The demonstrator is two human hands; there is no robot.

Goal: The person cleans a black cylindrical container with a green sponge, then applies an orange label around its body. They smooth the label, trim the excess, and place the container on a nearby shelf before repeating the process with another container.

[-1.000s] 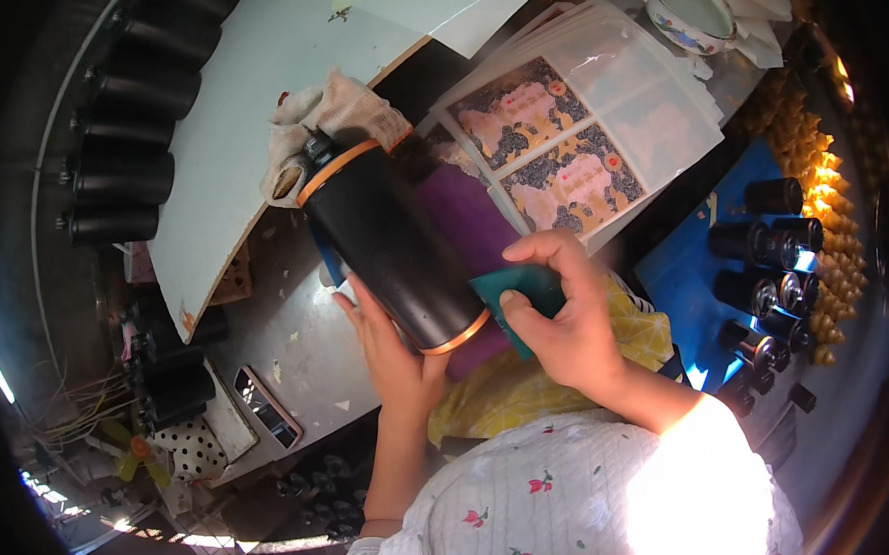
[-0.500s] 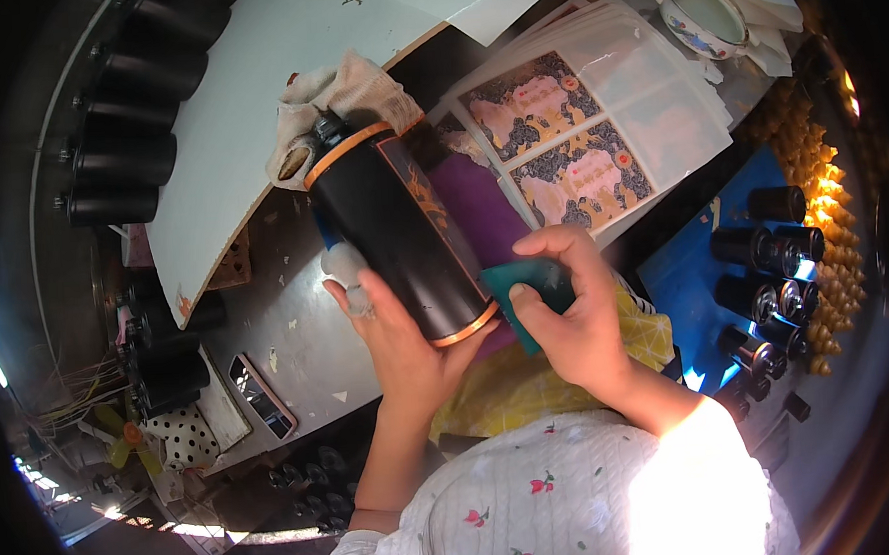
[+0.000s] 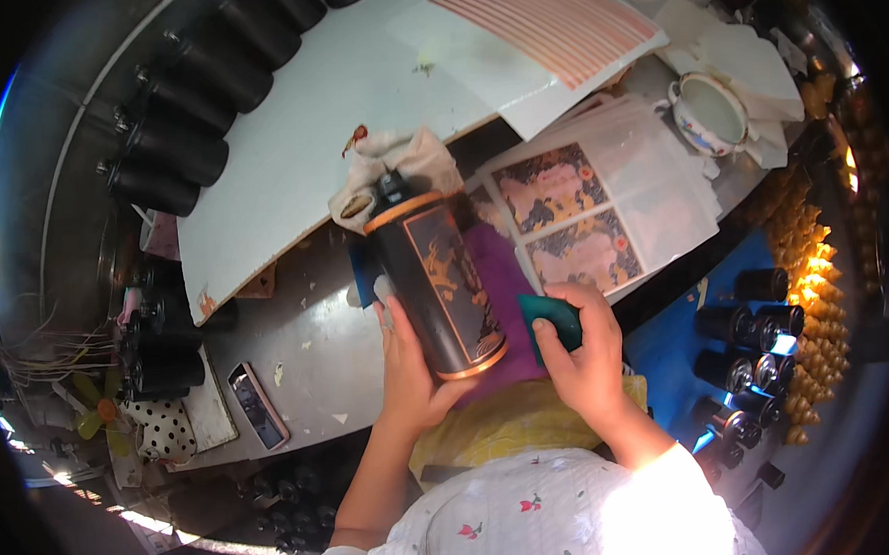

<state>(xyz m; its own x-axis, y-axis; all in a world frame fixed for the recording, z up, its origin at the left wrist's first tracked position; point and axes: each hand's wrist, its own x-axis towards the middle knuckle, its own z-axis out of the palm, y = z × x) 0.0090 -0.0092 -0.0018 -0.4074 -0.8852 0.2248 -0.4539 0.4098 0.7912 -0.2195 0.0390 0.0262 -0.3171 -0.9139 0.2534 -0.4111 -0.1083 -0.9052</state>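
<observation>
In my left hand (image 3: 407, 378) is a black cylindrical bottle (image 3: 403, 294) with copper-coloured bands at both ends. My palm and fingers support its near end and left side, and white wrapping (image 3: 381, 288) covers a fingertip. A dark decal panel (image 3: 447, 277) with gold figures faces up on the bottle. My right hand (image 3: 589, 365) pinches a teal scraper (image 3: 558, 324) between thumb and fingers, a little to the right of the bottle and apart from it. The bottle's narrow neck end lies against a bunched whitish cloth (image 3: 429, 157).
Purple cloth (image 3: 498, 260) lies under the bottle, above yellow fabric (image 3: 501, 424). Printed decal sheets (image 3: 573, 257) and an enamel pot (image 3: 707, 117) are at right. A white board (image 3: 301, 165) spans the back. Black bottles (image 3: 166, 141) line the left; a phone (image 3: 258, 405) rests nearby.
The bottle has turned in my left hand, bringing its decal panel round toward the top. My right hand with the scraper has drawn away from the bottle's near edge. The whole view has shifted.
</observation>
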